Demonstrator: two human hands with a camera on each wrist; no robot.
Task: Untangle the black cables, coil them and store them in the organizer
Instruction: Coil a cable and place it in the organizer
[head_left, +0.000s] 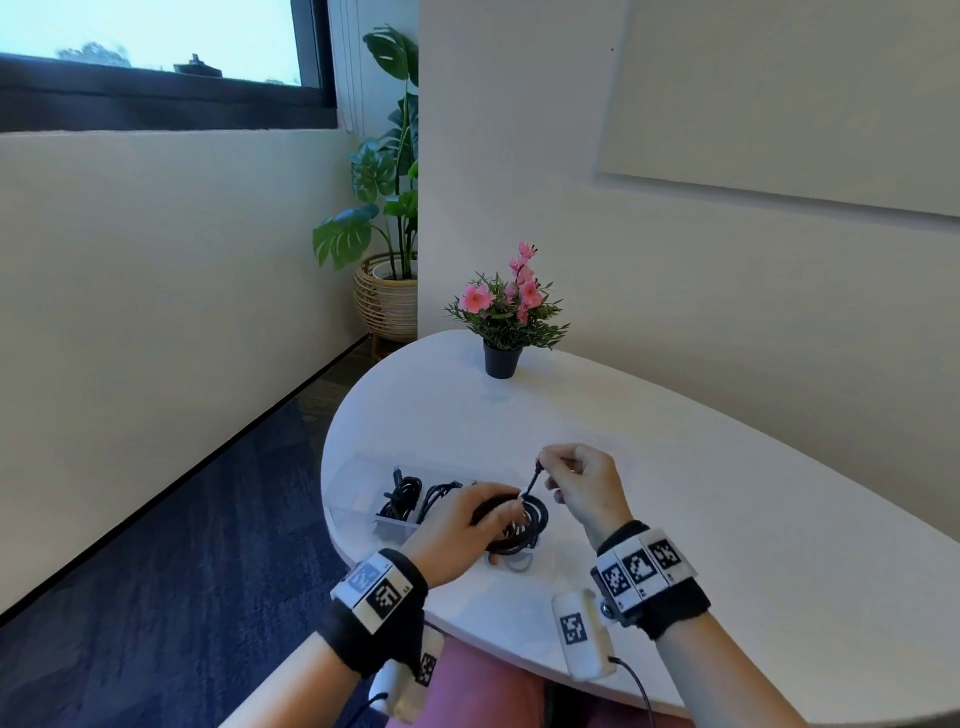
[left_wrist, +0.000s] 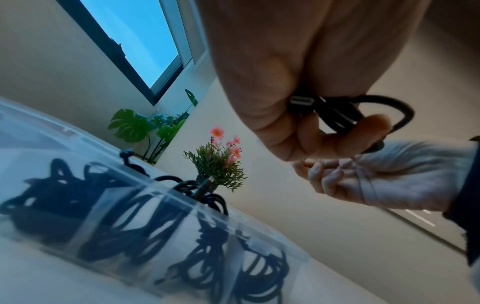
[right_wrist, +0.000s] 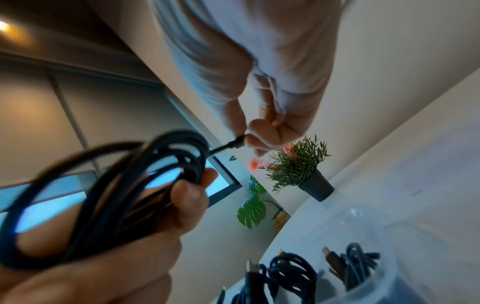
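My left hand (head_left: 488, 519) grips a black cable coil (head_left: 524, 527) just above the white table, right of the clear organizer (head_left: 353, 499). In the right wrist view the coil (right_wrist: 111, 195) loops round the left thumb and fingers. My right hand (head_left: 545, 467) pinches the cable's free end by its connector (head_left: 535, 475), held above the coil; the connector (right_wrist: 235, 144) shows clearly between thumb and finger. The organizer (left_wrist: 166, 193) holds several coiled black cables (left_wrist: 124, 222) in its compartments. In the left wrist view, a metal plug (left_wrist: 302, 101) sits under my left fingers.
A small potted plant with pink flowers (head_left: 504, 317) stands at the far side of the table (head_left: 727, 493). The table's rounded left edge drops to blue carpet. A large plant in a basket (head_left: 387, 291) stands on the floor in the corner.
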